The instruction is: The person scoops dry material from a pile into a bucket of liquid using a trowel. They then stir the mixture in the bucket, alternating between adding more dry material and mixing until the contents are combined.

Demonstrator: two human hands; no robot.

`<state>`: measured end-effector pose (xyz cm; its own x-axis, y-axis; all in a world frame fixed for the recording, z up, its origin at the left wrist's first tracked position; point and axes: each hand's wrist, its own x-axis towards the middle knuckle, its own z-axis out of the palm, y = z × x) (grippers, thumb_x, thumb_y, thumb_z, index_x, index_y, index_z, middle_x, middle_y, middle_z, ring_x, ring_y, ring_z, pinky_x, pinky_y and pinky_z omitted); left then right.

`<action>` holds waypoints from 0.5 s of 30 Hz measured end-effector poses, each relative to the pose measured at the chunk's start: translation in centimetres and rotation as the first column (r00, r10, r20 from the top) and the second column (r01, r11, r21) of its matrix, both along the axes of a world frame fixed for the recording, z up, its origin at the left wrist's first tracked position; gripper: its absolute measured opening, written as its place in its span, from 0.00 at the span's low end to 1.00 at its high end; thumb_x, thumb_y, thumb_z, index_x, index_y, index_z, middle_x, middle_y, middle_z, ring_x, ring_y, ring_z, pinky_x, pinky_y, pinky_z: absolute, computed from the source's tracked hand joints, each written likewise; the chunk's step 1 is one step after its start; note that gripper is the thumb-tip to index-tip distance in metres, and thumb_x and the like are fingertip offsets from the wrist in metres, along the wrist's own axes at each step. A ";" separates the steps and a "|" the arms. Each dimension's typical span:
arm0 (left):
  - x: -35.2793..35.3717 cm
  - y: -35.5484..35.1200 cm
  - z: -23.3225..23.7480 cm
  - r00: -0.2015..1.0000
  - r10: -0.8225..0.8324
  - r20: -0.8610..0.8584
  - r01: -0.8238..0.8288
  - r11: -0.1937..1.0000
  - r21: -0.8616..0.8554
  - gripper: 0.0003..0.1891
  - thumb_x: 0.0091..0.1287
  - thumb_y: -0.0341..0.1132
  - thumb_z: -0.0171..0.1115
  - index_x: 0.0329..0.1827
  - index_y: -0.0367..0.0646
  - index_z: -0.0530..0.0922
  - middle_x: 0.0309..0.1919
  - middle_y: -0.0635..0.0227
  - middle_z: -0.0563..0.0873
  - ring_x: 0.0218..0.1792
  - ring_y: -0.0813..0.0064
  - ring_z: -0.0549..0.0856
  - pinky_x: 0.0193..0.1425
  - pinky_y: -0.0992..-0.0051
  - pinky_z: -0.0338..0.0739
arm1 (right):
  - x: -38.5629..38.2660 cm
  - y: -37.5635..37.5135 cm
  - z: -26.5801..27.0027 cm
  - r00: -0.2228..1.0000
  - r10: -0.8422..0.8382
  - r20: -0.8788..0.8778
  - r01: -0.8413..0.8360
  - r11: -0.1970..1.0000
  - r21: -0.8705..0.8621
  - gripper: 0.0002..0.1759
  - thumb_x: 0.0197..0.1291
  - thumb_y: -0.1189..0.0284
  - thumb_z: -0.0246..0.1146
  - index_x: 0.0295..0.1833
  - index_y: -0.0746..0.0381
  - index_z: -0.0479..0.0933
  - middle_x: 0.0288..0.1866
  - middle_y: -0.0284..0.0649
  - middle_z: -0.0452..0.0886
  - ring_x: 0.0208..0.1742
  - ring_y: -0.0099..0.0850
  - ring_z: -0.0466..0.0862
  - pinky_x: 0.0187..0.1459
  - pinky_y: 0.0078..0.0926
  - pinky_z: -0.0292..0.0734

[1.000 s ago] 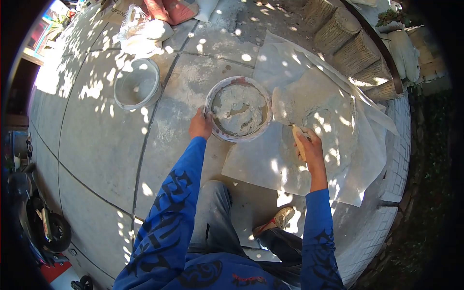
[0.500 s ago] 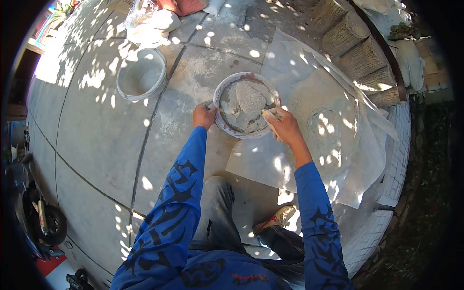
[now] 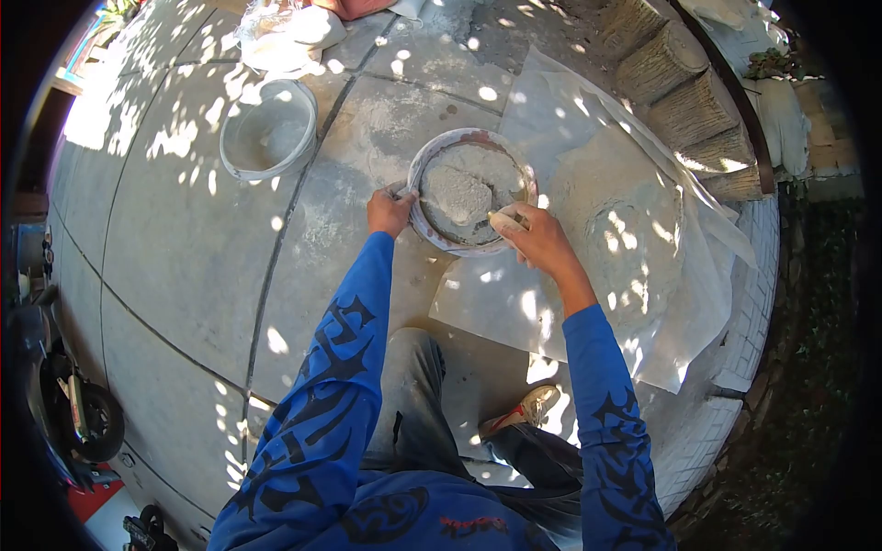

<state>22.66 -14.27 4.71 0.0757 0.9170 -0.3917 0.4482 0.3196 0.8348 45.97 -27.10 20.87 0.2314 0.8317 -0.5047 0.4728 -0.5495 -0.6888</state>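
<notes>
Left hand [image 3: 390, 211] is clamped on the near-left rim of a round basin [image 3: 459, 136], fingers curled over the edge and thumb on the outside, so it is closed on the rim. Right hand [image 3: 542, 243] is wrapped in a fist around a pale-handled tool [image 3: 505, 220] at the basin's near-right edge. The handle sticks out past the thumb and the working end goes down into the grey mortar [image 3: 457, 195], where its shape cannot be made out. The mortar lies in the basin as a lumpy mound, paler and drier on top, darker and wetter along the near wall. The basin sits on the concrete paving [image 3: 184, 266], partly over the left edge of a white sheet [image 3: 487, 303] spread to the right. On that sheet, just beside the basin and past the right hand, lies a broad heap of grey powder [image 3: 625, 220] with a hollow in its middle. Both arms are in blue patterned sleeves, and a shoe [image 3: 528, 407] rests on the sheet's near edge. Well apart to the upper left stands a white bucket [image 3: 241, 170], with white sacks [image 3: 289, 37] beyond it. Rough stump-shaped blocks [image 3: 684, 101] line the far right edge of the paving, and a scooter wheel [image 3: 87, 422] shows at the lower left.
</notes>
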 end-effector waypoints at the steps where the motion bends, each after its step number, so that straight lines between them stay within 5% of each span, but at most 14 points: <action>1: 0.0 0.0 -0.1 1.000 0.004 0.009 -0.004 1.000 0.001 0.22 0.65 0.36 0.72 0.62 0.40 0.83 0.35 0.61 0.90 0.29 0.75 0.90 0.32 0.71 0.89 | 0.0 -0.2 0.0 1.000 0.008 -0.003 -0.008 1.000 0.019 0.18 0.62 0.61 0.67 0.52 0.61 0.82 0.29 0.43 0.84 0.22 0.33 0.84 0.30 0.33 0.80; 15: 0.3 -0.5 1.3 0.998 0.047 0.036 -0.046 0.998 -0.039 0.21 0.64 0.39 0.72 0.60 0.43 0.85 0.34 0.58 0.92 0.31 0.70 0.91 0.37 0.69 0.87 | 0.9 -2.5 0.5 0.999 0.033 0.021 -0.034 0.999 0.037 0.17 0.64 0.63 0.67 0.55 0.60 0.81 0.32 0.45 0.86 0.24 0.32 0.84 0.30 0.33 0.79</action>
